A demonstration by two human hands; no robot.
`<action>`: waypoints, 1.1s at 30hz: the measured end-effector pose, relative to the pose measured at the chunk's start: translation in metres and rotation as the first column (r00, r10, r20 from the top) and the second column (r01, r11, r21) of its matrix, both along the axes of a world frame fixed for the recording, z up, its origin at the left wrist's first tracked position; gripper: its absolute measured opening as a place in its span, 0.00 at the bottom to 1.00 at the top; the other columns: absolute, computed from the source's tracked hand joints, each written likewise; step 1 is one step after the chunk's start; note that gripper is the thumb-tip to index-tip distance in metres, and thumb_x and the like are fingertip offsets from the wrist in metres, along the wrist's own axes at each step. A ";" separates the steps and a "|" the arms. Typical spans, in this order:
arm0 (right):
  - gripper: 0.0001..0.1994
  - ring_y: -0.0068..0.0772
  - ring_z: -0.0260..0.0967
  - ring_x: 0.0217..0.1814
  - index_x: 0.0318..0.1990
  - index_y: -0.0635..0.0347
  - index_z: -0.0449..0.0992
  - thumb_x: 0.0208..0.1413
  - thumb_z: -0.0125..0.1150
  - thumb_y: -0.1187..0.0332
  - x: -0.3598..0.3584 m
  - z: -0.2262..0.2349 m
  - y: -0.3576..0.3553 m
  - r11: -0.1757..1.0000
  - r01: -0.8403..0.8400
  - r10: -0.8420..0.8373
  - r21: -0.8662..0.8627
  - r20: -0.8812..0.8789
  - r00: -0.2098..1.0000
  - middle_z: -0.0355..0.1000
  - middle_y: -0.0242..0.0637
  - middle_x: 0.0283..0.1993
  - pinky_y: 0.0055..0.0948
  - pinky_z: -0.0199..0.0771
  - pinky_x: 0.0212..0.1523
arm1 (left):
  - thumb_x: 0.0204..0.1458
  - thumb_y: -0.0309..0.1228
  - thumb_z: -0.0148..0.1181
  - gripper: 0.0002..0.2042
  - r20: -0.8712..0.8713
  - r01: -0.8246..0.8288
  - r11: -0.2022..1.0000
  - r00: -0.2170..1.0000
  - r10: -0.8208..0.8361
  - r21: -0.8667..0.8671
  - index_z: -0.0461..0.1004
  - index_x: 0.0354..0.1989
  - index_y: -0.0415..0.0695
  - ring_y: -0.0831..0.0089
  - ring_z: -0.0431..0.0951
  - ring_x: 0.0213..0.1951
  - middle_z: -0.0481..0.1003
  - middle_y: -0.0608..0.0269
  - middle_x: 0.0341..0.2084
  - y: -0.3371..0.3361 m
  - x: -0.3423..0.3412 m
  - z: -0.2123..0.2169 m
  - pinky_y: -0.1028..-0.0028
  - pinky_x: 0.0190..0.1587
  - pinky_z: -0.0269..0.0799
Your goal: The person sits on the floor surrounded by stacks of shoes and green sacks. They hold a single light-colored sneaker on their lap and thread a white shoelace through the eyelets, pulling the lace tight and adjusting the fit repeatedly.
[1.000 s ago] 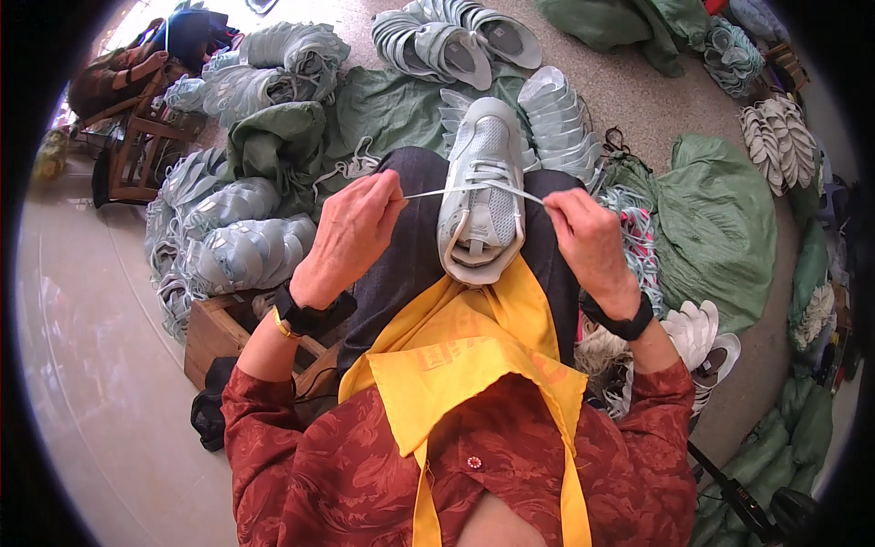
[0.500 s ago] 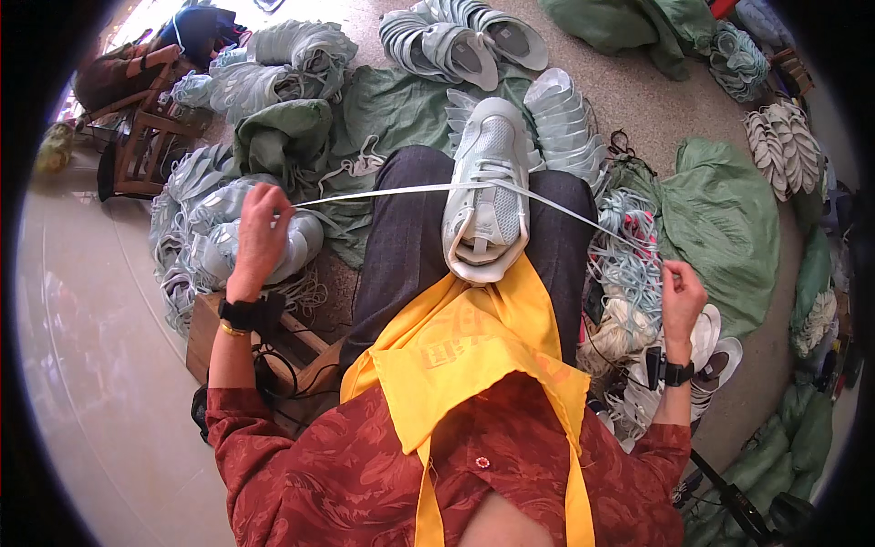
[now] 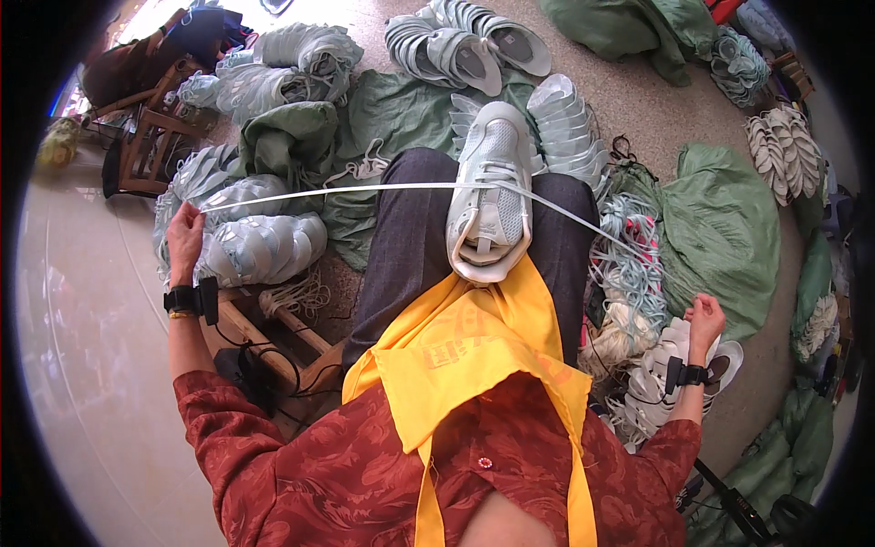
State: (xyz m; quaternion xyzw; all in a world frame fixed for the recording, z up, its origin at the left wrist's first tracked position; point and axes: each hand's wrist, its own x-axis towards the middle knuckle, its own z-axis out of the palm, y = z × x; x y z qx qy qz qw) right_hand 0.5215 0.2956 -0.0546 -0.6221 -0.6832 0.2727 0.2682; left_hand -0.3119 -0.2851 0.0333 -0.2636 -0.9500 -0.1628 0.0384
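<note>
A pale grey-green sneaker (image 3: pixel 489 211) rests between my thighs, toe pointing away from me. A flat white shoelace (image 3: pixel 365 189) is threaded through its eyelets, and both long ends are drawn out sideways. My left hand (image 3: pixel 185 239) is closed in a pinch on the left end, out beyond a stack of shoe uppers (image 3: pixel 260 248). Out to the right, my right hand (image 3: pixel 705 321) is also pinched, with the other lace end running toward its fingertips. That hand is above a pile of white shoe pieces (image 3: pixel 658 374).
Bundled uppers (image 3: pixel 442 50) and a green cloth sack (image 3: pixel 720 228) lie around my knees. Beside my right knee is a heap of pale blue laces (image 3: pixel 631 237). A wooden chair (image 3: pixel 150 150) stands far left, and a wooden frame (image 3: pixel 305 333) is near my left thigh.
Both hands have moved farther apart, the left outward to the left and the right outward and toward me. The lace ends stretch longer from the sneaker, which stays in place.
</note>
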 end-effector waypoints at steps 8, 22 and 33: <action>0.04 0.26 0.79 0.27 0.41 0.66 0.80 0.61 0.63 0.76 -0.011 -0.006 0.003 1.000 -0.011 0.011 -0.024 0.024 1.000 0.79 0.36 0.31 0.26 0.82 0.26 | 0.62 0.31 0.62 0.08 0.100 -0.067 0.993 0.993 0.057 0.097 0.72 0.35 0.39 0.80 0.69 0.28 0.72 0.68 0.24 -0.032 -0.021 0.004 0.73 0.33 0.67; 0.06 0.27 0.80 0.38 0.40 0.67 0.79 0.64 0.64 0.72 -0.083 0.007 0.031 0.770 -0.392 0.092 -0.503 -0.521 0.848 0.80 0.41 0.36 0.22 0.84 0.44 | 0.61 0.28 0.62 0.05 0.186 0.158 0.934 0.956 -0.225 0.321 0.78 0.36 0.39 0.83 0.71 0.29 0.75 0.71 0.25 0.079 -0.016 0.034 0.78 0.33 0.67; 0.09 0.18 0.75 0.38 0.47 0.64 0.81 0.64 0.66 0.70 -0.255 0.084 -0.100 0.568 -0.588 0.089 -0.576 -0.667 0.740 0.80 0.33 0.44 0.18 0.78 0.40 | 0.58 0.25 0.64 0.05 0.821 0.208 0.924 0.426 -0.381 0.321 0.75 0.31 0.43 0.83 0.73 0.27 0.75 0.71 0.24 0.182 0.180 0.006 0.79 0.31 0.69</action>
